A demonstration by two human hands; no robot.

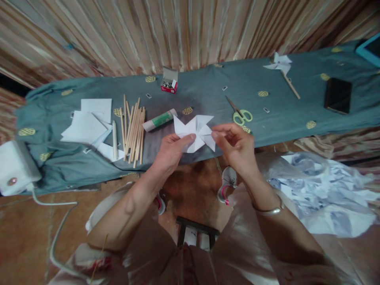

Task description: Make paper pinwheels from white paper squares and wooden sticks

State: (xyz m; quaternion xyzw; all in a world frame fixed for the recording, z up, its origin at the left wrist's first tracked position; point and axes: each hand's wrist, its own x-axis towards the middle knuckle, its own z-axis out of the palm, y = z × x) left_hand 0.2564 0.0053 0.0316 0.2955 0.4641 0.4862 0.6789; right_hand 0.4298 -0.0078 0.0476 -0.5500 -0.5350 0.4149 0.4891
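Note:
A white paper pinwheel [194, 128] with folded blades is held above the front edge of the cloth-covered table. My left hand [172, 150] grips it from the left, the thumb pressed near its centre. On the other side, my right hand [234, 144] pinches the tip of a right-hand blade between thumb and fingers. Just behind the pinwheel lies a glue stick-like tube with a green label [160, 120]. A pair of scissors [240, 113] with light green handles rests beyond my right hand. To the left is a bunch of wooden sticks [135, 130].
White paper sheets [84, 128] and a pale rod [114, 140] lie at the left. An opened red box [169, 83] of small metal pins stands at the back. Another pinwheel on a stick [280, 63] and a dark phone-like object [338, 95] lie right. Paper scraps [323, 186] fill a bag below.

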